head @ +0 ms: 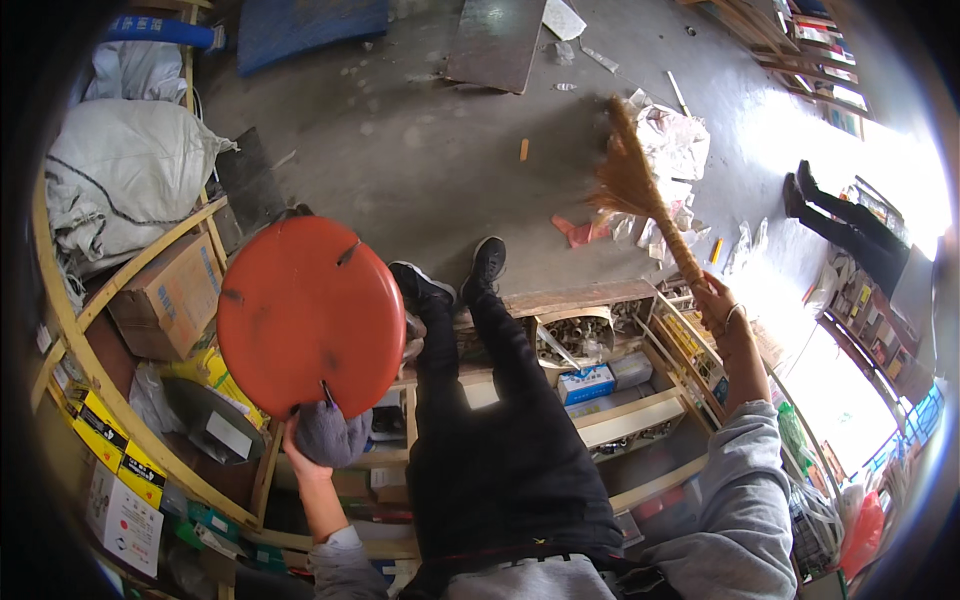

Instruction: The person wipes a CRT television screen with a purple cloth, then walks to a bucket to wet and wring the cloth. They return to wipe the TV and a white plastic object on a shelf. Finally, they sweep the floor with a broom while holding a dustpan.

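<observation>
My left hand [309, 450], at lower left, is closed on a grey cloth [334, 433] and the near edge of a round red stool seat [311, 315]; some fingers are hidden by the cloth. Up at the right, my right hand [716, 304] grips the handle of a straw broom [634, 176]. The broom's bristles point away from me, over the floor and beside crumpled plastic wrappings [671, 142]. A piece of red plastic [579, 230] lies just below the bristles.
Wooden shelving with a cardboard box [169, 296] and a white woven sack [131, 169] stands at left. Open compartments with a blue-and-white box [586, 385] flank my legs. Boards [499, 41] lie on the far floor. Another person's legs [844, 217] show at right.
</observation>
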`<action>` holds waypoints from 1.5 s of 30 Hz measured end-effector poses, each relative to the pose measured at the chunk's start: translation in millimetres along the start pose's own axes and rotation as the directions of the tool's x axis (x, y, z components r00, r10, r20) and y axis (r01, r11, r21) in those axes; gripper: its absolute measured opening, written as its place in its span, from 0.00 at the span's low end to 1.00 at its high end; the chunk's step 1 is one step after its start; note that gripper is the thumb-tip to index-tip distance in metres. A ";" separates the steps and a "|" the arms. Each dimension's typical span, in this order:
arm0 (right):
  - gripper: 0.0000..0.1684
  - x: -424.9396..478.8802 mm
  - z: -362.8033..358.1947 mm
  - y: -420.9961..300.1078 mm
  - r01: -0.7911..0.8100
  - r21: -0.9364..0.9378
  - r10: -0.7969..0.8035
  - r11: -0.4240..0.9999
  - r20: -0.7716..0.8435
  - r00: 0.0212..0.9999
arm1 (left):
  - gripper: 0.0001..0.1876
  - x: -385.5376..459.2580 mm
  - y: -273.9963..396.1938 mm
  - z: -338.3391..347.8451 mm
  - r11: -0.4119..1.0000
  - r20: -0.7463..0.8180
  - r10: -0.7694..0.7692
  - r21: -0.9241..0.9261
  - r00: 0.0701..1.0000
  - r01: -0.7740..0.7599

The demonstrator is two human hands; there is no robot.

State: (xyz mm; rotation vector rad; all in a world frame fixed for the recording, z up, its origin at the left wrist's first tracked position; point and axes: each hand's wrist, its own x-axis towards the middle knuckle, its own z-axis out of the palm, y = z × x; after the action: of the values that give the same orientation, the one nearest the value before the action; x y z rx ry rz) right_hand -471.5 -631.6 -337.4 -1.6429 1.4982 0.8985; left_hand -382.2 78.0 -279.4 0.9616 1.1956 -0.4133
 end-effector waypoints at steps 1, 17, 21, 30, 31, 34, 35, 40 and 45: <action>0.33 2.7 -7.7 1.5 0.028 -0.024 -0.029 0.999 -0.026 0.999 | 0.20 6.8 -1.3 2.6 1.000 0.016 -0.016 0.020 1.000 0.015; 0.37 -89.3 123.9 -39.5 0.019 0.196 -0.111 0.980 0.471 0.875 | 0.25 145.0 7.5 -31.9 0.987 0.467 -0.159 0.100 0.870 0.127; 0.33 -95.9 176.8 -20.5 -0.106 0.461 -0.162 0.881 0.504 0.848 | 0.28 152.3 -3.5 -83.0 0.997 0.365 -0.038 0.075 0.930 0.011; 0.37 -149.3 195.1 9.6 0.032 0.185 -0.124 0.982 0.511 0.850 | 0.21 144.0 -19.2 -140.3 0.989 0.042 -0.145 0.022 0.989 0.144; 0.37 -151.8 196.9 8.8 0.071 0.142 -0.135 0.987 0.519 0.844 | 0.21 147.1 -12.6 -146.8 0.992 0.077 -0.123 0.004 0.989 0.123; 0.39 -149.7 216.1 -12.2 0.244 0.029 -0.224 0.969 0.520 0.824 | 0.22 158.7 10.2 -149.0 0.991 0.136 -0.120 0.080 0.983 0.110; 0.40 -149.8 224.3 -22.1 0.297 -0.019 -0.244 0.955 0.519 0.819 | 0.22 159.0 16.3 -146.6 0.987 0.179 -0.150 0.085 0.972 0.137; 0.39 -129.4 278.6 -53.8 0.479 -0.075 -0.371 0.874 0.532 0.761 | 0.21 156.8 26.1 -150.9 0.987 0.228 -0.158 0.012 0.961 0.160; 0.37 -93.3 337.1 -99.7 0.493 -0.048 -0.379 0.869 0.576 0.724 | 0.21 142.2 7.5 -129.7 0.996 -0.025 -0.083 0.012 0.996 0.083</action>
State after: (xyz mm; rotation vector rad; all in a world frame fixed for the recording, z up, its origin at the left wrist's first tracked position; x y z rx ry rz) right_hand -387.2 -286.8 -416.7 -1.5879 0.5932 1.1434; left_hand -403.1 215.5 -412.6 0.9324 1.2599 -0.4768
